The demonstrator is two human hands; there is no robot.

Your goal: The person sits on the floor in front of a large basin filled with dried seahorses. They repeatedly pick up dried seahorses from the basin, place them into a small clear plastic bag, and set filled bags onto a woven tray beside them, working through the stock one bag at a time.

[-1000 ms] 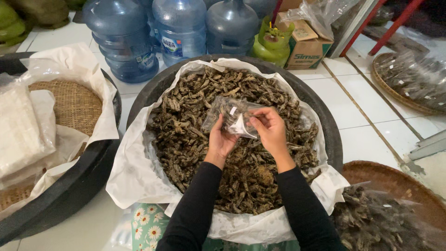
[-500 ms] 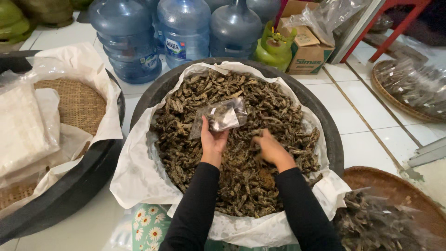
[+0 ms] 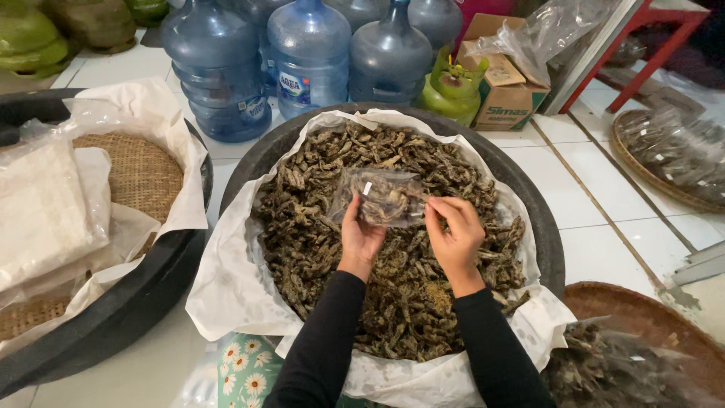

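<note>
I hold the small clear bag (image 3: 384, 198), partly filled with dried brown pieces, up by its mouth: my left hand (image 3: 361, 236) pinches one edge, my right hand (image 3: 453, 227) feeds pieces in. Below my hands lies the paper-lined black basin (image 3: 544, 227); next probably calls for another pinch from its heap.

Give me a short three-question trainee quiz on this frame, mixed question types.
1. True or false: the left hand holds a small clear bag above the big lined basin of dried brown pieces.
2. Multiple choice: what does the right hand touch? A) a water jug B) the bag's edge C) the cardboard box
3. Fill in: behind the basin stand several blue ____.

Key: 1 true; 2 B; 3 water jugs.
</note>
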